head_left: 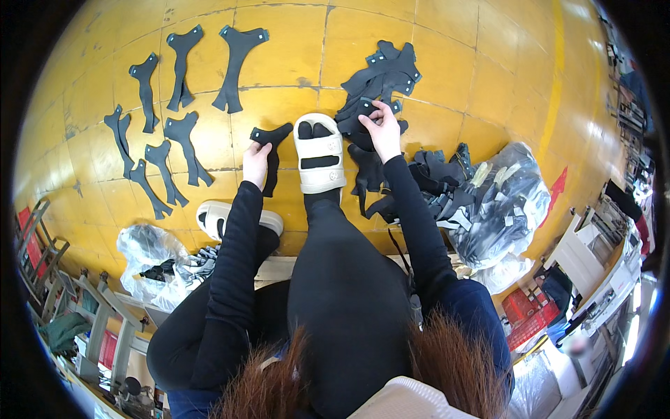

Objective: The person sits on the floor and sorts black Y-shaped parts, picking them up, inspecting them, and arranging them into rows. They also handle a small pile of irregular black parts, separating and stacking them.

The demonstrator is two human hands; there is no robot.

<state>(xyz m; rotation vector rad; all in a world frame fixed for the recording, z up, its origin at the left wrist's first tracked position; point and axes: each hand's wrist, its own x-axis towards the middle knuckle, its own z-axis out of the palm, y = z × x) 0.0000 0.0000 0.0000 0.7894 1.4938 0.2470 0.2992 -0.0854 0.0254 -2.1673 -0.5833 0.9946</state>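
My left hand (256, 164) pinches the edge of a black cut fabric piece (273, 155) with a flared, tagged end, beside my left-of-centre view of the raised sandal. My right hand (384, 133) has thumb and fingers closed on another black fabric piece (366, 107), at the near side of a loose pile of black pieces (386, 72). Small pale tags show on several of them. To the left, several similar pieces lie spread apart on the yellow floor, among them a long forked one (237, 66) and a smaller one (159, 164).
A cream sandal (320, 150) on my foot stands between my hands; the other sandal (213, 218) is at left. A clear plastic bag (513, 209) of dark pieces lies right, another bag (150, 255) lower left. A red crate (527, 314) stands at right. The yellow floor (293, 59) is tiled.
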